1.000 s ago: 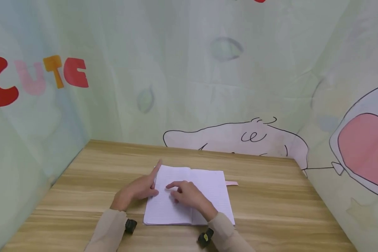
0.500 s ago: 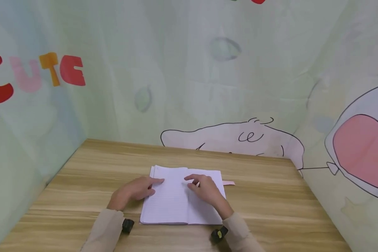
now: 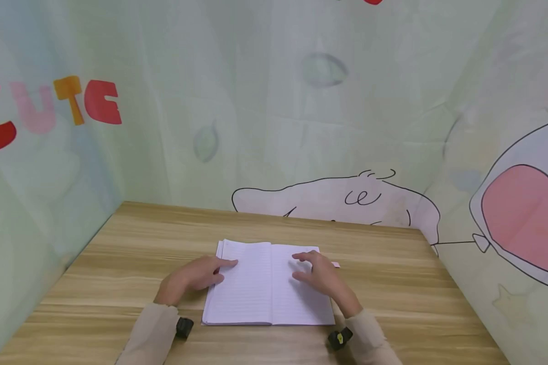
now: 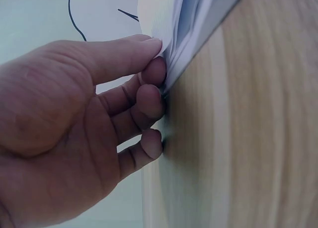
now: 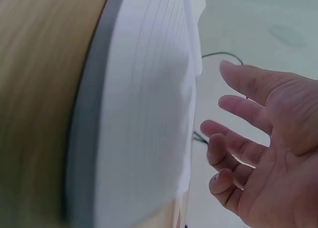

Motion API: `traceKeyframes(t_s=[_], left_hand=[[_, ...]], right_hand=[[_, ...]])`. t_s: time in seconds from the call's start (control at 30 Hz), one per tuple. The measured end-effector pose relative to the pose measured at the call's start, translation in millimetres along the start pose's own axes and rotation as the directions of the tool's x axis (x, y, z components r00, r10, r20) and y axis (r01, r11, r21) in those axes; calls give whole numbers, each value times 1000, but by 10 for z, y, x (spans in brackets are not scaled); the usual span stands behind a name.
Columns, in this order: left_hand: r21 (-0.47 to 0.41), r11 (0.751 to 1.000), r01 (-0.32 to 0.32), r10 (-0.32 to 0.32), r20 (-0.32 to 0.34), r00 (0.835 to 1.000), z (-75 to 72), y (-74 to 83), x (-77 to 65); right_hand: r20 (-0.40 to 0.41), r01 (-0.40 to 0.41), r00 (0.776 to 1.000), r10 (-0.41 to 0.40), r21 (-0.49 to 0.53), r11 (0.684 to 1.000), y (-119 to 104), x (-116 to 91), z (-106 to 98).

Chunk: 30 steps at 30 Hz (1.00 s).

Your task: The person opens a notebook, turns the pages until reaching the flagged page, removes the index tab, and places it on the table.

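Observation:
An open notebook (image 3: 248, 299) with lined white pages lies on the wooden table. My left hand (image 3: 198, 274) is at its left edge, the index finger extended over the left page. In the left wrist view, the thumb of the left hand (image 4: 94, 109) touches the page edges while other fingers bend near the tabletop. My right hand (image 3: 321, 274) hovers over the right page and holds nothing. The right wrist view shows the right hand (image 5: 263, 133) apart from the notebook page (image 5: 144, 104), its fingers spread and loosely bent.
A pink ribbon-like tab (image 3: 335, 264) sticks out beyond the notebook's right side. The wooden table (image 3: 164, 228) meets printed fabric walls (image 3: 255, 101) at the back and both sides. Black wrist cameras (image 3: 184, 328) sit at both cuffs.
My right hand has moved from the left page across to the right page. The left index finger has come down from the notebook's top left corner onto the left page.

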<state>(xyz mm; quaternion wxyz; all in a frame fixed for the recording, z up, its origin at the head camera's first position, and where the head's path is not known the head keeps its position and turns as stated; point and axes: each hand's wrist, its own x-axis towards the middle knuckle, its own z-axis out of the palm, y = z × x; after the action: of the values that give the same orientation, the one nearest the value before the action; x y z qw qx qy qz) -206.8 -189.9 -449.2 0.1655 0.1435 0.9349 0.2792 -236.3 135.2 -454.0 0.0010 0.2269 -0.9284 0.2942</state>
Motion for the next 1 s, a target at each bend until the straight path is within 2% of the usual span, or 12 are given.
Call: traceKeyframes(t_s=[0.13, 0.27, 0.5, 0.7, 0.83, 1.0], left_hand=[[-3, 1000, 4, -4, -1, 1000, 9, -4, 2], [1, 1000, 0, 0, 2, 1000, 12, -6, -3], [19, 999, -32, 32, 4, 999, -4, -4, -9], [27, 998, -48, 48, 12, 999, -8, -3, -1], [27, 999, -44, 43, 22, 999, -4, -4, -3], [24, 999, -45, 45, 16, 999, -26, 13, -13]], right_hand=[[32, -84, 996, 84, 11, 996, 96, -75, -42], [50, -153, 987, 154, -29, 988, 178, -129, -63], [75, -232, 968, 238, -75, 970, 230, -206, -95], [112, -304, 945, 308, -56, 951, 248, -220, -111], [123, -314, 940, 320, -65, 947, 273, -217, -111], [114, -291, 948, 296, -57, 955, 294, -202, -111]])
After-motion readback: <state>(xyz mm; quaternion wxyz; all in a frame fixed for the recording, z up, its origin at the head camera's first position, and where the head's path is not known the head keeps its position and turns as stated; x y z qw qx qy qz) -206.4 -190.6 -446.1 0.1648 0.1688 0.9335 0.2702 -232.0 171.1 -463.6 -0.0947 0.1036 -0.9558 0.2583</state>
